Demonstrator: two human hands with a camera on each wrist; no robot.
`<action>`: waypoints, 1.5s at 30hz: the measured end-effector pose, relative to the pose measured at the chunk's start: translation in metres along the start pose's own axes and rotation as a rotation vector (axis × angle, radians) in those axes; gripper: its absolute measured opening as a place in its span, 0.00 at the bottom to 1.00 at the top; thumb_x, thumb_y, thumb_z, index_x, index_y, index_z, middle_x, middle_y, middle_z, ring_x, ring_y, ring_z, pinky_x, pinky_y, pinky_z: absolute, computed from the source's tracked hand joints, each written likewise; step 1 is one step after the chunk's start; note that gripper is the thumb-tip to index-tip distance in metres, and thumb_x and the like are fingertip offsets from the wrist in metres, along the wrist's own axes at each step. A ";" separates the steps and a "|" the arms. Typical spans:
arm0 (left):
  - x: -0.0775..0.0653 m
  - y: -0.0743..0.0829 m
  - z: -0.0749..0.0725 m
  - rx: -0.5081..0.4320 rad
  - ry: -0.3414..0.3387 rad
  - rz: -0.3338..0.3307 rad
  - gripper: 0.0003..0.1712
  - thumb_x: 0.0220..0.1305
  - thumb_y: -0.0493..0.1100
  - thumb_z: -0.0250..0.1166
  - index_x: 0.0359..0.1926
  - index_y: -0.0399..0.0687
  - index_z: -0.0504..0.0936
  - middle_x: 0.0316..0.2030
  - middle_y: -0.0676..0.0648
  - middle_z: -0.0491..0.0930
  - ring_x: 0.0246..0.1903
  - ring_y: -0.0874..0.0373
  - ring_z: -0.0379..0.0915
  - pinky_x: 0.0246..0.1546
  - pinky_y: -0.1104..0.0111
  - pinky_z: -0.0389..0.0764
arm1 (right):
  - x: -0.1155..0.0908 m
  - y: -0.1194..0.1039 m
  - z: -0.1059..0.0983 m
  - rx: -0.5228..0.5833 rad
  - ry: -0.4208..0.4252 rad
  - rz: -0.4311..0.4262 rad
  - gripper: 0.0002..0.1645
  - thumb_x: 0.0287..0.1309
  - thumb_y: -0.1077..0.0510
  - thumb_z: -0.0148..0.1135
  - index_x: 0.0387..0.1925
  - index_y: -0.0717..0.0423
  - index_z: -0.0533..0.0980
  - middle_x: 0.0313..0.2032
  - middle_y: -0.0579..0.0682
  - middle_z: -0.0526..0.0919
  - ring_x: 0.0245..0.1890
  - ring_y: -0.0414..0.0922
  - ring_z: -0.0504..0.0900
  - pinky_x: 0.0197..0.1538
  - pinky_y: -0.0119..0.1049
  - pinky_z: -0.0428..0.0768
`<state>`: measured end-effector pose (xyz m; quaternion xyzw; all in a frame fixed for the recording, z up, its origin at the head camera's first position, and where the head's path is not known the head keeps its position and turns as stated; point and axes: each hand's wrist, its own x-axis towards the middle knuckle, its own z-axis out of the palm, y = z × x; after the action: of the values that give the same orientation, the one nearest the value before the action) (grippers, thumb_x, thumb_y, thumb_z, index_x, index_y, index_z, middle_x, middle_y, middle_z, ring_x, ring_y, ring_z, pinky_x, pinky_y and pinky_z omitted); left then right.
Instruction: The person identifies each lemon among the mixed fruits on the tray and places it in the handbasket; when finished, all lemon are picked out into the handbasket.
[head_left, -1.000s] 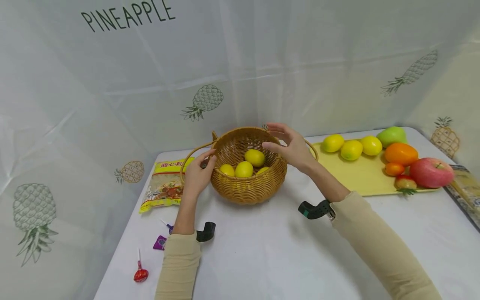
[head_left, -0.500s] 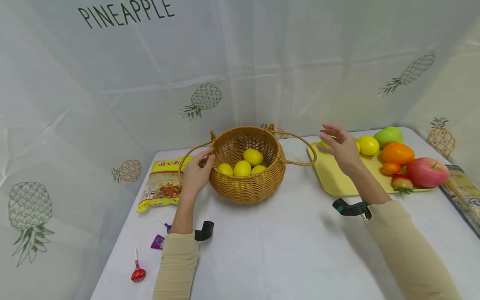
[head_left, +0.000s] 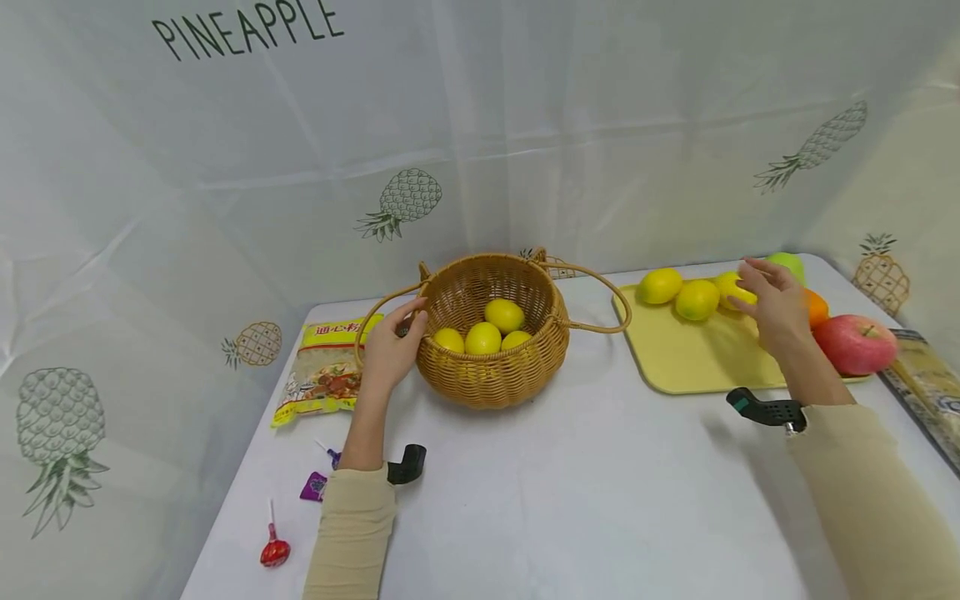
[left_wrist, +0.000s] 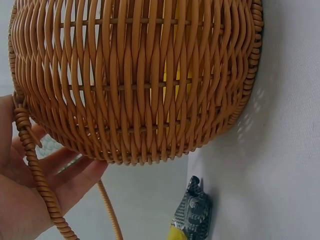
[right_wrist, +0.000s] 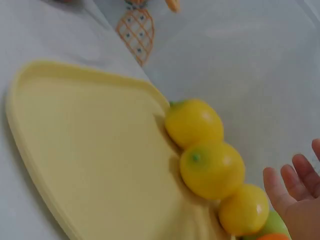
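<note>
Several lemons [head_left: 482, 338] lie inside a wicker basket [head_left: 491, 379] at the table's middle back; its two handles hang out sideways. My left hand [head_left: 390, 346] rests at the basket's left rim. In the left wrist view its nearly straight fingers [left_wrist: 75, 182] lie against the woven wall, with a handle across the palm. My right hand [head_left: 780, 308], fingers apart and holding nothing, hovers over the right part of a yellow tray [head_left: 675, 362]. Three lemons [head_left: 697, 300] sit in a row along the tray's back edge, left of that hand. The right wrist view shows them near its fingertips.
A red apple [head_left: 855, 344], an orange fruit [head_left: 816, 308] and a green fruit [head_left: 787, 265] lie right of my right hand. Left stand a yellow food packet [head_left: 322, 375], a red lollipop [head_left: 274, 552] and a purple sweet [head_left: 313, 487]. Another packet [head_left: 926, 387] lies right of the tray.
My right hand has moved right from the basket's right rim to above the tray's fruit. The basket's right handle now shows fully. My left hand has stayed at the rim.
</note>
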<state>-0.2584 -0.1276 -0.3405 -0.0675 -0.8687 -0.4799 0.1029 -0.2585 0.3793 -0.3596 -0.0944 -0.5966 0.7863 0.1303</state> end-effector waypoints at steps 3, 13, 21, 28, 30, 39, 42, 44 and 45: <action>0.001 -0.001 0.000 -0.001 0.003 -0.010 0.23 0.72 0.52 0.55 0.64 0.52 0.76 0.59 0.42 0.75 0.55 0.48 0.73 0.45 0.56 0.74 | 0.009 -0.003 -0.011 -0.058 0.038 0.002 0.25 0.58 0.43 0.63 0.54 0.47 0.71 0.48 0.44 0.70 0.46 0.37 0.71 0.36 0.24 0.79; -0.001 0.001 0.001 -0.007 0.009 -0.030 0.22 0.72 0.52 0.56 0.63 0.54 0.77 0.61 0.45 0.73 0.59 0.48 0.71 0.52 0.53 0.74 | 0.040 -0.005 -0.039 -0.577 -0.015 -0.033 0.43 0.64 0.29 0.38 0.68 0.51 0.66 0.51 0.44 0.69 0.53 0.41 0.67 0.45 0.21 0.75; 0.000 0.000 0.002 -0.003 0.020 -0.039 0.22 0.72 0.52 0.56 0.62 0.55 0.77 0.61 0.45 0.73 0.58 0.49 0.71 0.52 0.54 0.74 | 0.051 -0.008 -0.037 -0.807 -0.136 -0.059 0.49 0.68 0.29 0.27 0.72 0.62 0.58 0.69 0.68 0.55 0.67 0.61 0.53 0.67 0.54 0.56; 0.000 -0.001 0.003 0.000 0.016 -0.038 0.22 0.72 0.53 0.55 0.63 0.56 0.77 0.60 0.45 0.74 0.57 0.50 0.72 0.48 0.55 0.75 | 0.058 -0.012 -0.037 -0.859 -0.279 0.000 0.52 0.67 0.30 0.14 0.73 0.67 0.47 0.69 0.74 0.47 0.67 0.72 0.46 0.66 0.64 0.46; 0.000 -0.001 0.003 -0.001 0.016 -0.036 0.22 0.72 0.53 0.55 0.63 0.57 0.77 0.60 0.46 0.74 0.57 0.50 0.72 0.47 0.55 0.76 | 0.060 -0.012 -0.037 -0.882 -0.323 0.013 0.53 0.66 0.30 0.12 0.73 0.67 0.44 0.69 0.75 0.47 0.67 0.74 0.44 0.65 0.66 0.44; 0.000 0.000 0.003 0.011 0.019 -0.030 0.22 0.72 0.53 0.55 0.63 0.57 0.77 0.60 0.46 0.75 0.57 0.50 0.73 0.44 0.56 0.76 | 0.062 -0.017 -0.034 -0.942 -0.367 0.058 0.56 0.62 0.26 0.10 0.74 0.65 0.44 0.66 0.77 0.52 0.64 0.75 0.48 0.62 0.69 0.48; -0.001 0.000 0.004 0.011 0.025 -0.032 0.21 0.72 0.53 0.55 0.62 0.57 0.77 0.60 0.46 0.75 0.57 0.50 0.72 0.45 0.55 0.76 | 0.063 -0.016 -0.033 -0.941 -0.356 0.072 0.57 0.62 0.26 0.11 0.74 0.64 0.48 0.67 0.75 0.54 0.64 0.74 0.49 0.61 0.69 0.50; -0.001 -0.001 0.004 0.011 0.028 -0.029 0.21 0.72 0.53 0.55 0.62 0.56 0.78 0.59 0.45 0.75 0.57 0.50 0.73 0.47 0.54 0.75 | 0.062 -0.016 -0.034 -0.937 -0.368 0.092 0.58 0.61 0.25 0.12 0.74 0.64 0.48 0.67 0.74 0.52 0.64 0.73 0.48 0.62 0.69 0.49; -0.001 -0.001 0.005 0.013 0.030 -0.027 0.21 0.72 0.53 0.55 0.62 0.56 0.78 0.58 0.45 0.76 0.56 0.50 0.73 0.48 0.54 0.75 | 0.061 -0.016 -0.034 -0.933 -0.376 0.094 0.58 0.61 0.24 0.12 0.74 0.64 0.48 0.67 0.74 0.51 0.64 0.73 0.47 0.62 0.69 0.48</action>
<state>-0.2583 -0.1244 -0.3443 -0.0479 -0.8709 -0.4766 0.1099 -0.3049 0.4342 -0.3531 -0.0261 -0.8928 0.4441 -0.0709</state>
